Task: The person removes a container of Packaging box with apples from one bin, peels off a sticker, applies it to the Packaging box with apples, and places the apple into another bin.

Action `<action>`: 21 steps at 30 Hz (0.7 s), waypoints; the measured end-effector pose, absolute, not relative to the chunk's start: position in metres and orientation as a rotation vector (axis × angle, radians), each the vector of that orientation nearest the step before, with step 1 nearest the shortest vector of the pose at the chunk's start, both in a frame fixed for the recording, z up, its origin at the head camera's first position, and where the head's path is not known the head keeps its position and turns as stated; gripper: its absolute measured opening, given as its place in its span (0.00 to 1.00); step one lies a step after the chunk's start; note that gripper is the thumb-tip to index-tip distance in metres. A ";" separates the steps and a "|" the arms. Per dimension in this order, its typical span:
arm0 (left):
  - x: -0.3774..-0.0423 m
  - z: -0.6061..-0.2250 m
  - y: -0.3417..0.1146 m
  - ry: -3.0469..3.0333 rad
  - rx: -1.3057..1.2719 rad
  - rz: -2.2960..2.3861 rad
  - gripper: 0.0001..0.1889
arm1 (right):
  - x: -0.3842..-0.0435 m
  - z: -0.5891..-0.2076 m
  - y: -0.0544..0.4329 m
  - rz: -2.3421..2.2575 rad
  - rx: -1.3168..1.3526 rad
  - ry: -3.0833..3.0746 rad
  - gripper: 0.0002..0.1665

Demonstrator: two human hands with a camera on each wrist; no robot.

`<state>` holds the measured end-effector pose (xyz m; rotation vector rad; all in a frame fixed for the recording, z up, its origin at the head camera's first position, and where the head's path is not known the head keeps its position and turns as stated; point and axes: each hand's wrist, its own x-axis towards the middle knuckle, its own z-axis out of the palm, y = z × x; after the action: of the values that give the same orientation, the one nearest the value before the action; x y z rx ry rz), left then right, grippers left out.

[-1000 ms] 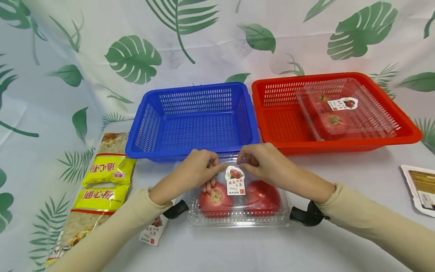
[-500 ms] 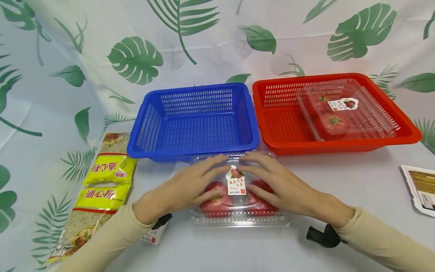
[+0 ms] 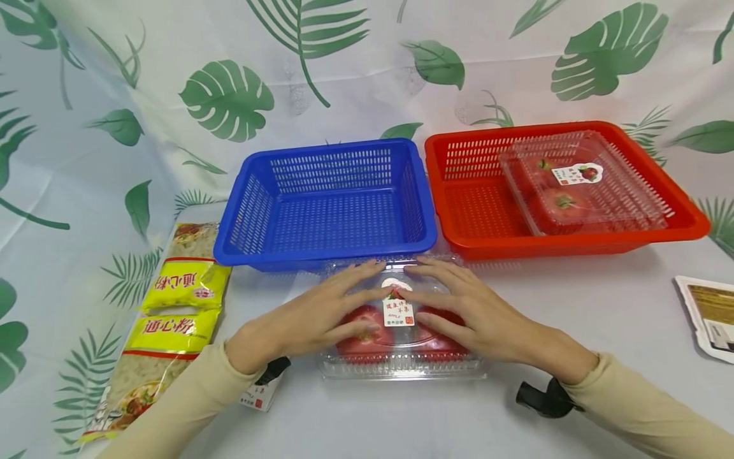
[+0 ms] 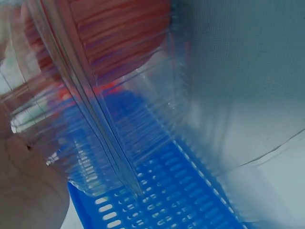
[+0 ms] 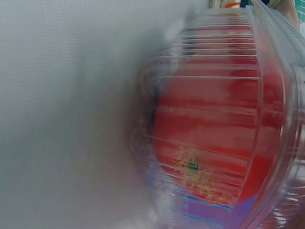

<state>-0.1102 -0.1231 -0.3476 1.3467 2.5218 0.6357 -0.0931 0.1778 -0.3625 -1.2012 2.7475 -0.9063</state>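
In the head view a clear plastic clamshell box (image 3: pixel 401 371) with red tomatoes (image 3: pixel 364 349) inside sits in front of the blue basket. A white printed sticker (image 3: pixel 398 313) lies on its lid. My left hand (image 3: pixel 312 319) rests on the lid's left side with fingers outstretched. My right hand (image 3: pixel 478 315) lies likewise on the right side. Both index fingertips touch the sticker's upper part. The left wrist view shows the box's ribbed wall (image 4: pixel 114 43) close up; in the right wrist view a tomato (image 5: pixel 205 114) shows through the plastic.
Behind the box stand a blue basket (image 3: pixel 338 258) and a red basket (image 3: pixel 476 245); the red one holds another labelled tomato box (image 3: pixel 596 197). Yellow-labelled food packs (image 3: pixel 178 325) lie at left. A sheet of stickers (image 3: pixel 257 398) is partly under the left wrist. A flat packet (image 3: pixel 711 319) lies far right.
A second ago both hands had curled fingers at the sticker's upper edges. They have since let go and spread over the lid, and the index fingers have moved inward onto the sticker.
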 end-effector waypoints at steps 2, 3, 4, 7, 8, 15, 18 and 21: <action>-0.111 -0.347 -0.124 2.502 1.373 0.654 0.28 | -0.093 -0.363 0.178 -0.932 -1.188 2.721 0.25; -0.112 -0.347 -0.125 2.492 1.388 0.661 0.28 | -0.094 -0.363 0.178 -0.942 -1.187 2.712 0.24; -0.113 -0.347 -0.126 2.484 1.399 0.665 0.27 | -0.094 -0.363 0.178 -0.953 -1.187 2.705 0.24; -0.115 -0.347 -0.128 2.453 1.422 0.678 0.25 | -0.095 -0.363 0.179 -0.982 -1.208 2.684 0.22; -0.115 -0.346 -0.129 2.441 1.423 0.684 0.24 | -0.095 -0.363 0.180 -0.991 -1.220 2.676 0.21; -0.116 -0.344 -0.132 2.365 1.422 0.712 0.20 | -0.097 -0.360 0.183 -1.034 -1.248 2.588 0.16; -0.116 -0.345 -0.133 2.354 1.460 0.702 0.19 | -0.098 -0.359 0.185 -1.044 -1.245 2.535 0.16; -0.116 -0.345 -0.133 2.344 1.490 0.710 0.19 | -0.099 -0.357 0.188 -1.067 -1.207 2.470 0.17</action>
<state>-0.1158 -0.1332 -0.3453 1.4902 2.3438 0.7096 -0.0988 0.1884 -0.3567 -1.2066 2.4702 -1.0665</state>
